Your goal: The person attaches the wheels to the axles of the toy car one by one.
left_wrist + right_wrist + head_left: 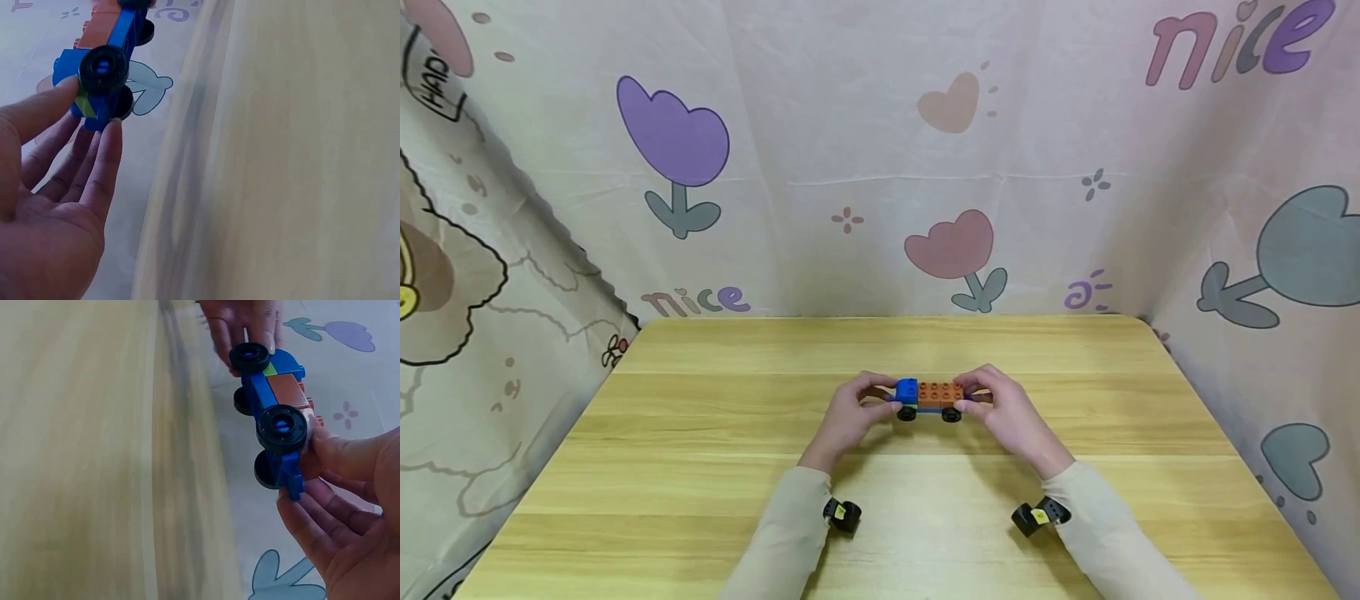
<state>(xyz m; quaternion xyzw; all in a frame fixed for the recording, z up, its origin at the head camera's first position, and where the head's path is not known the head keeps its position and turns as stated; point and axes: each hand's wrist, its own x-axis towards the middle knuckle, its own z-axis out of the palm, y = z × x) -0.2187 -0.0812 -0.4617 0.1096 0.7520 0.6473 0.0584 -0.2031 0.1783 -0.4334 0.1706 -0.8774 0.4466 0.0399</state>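
Observation:
Between the two hands is a toy truck (929,395) of building blocks, with a blue front, orange studded bricks, a blue base and black wheels. My left hand (855,408) grips its blue front end (67,65), thumb on the near side and fingers behind. A small yellow-green block (85,105) shows beside the left thumb. My right hand (1000,406) pinches the orange rear end (310,464), close to a blue hook-like piece (294,481). In both wrist views the wheels (282,427) appear raised off the tabletop.
The light wooden table (700,500) spreads under both forearms. A printed cloth (820,125) with flowers and hearts hangs behind it and at both sides. Each wrist wears a small black camera, one on the left (844,516) and one on the right (1037,516).

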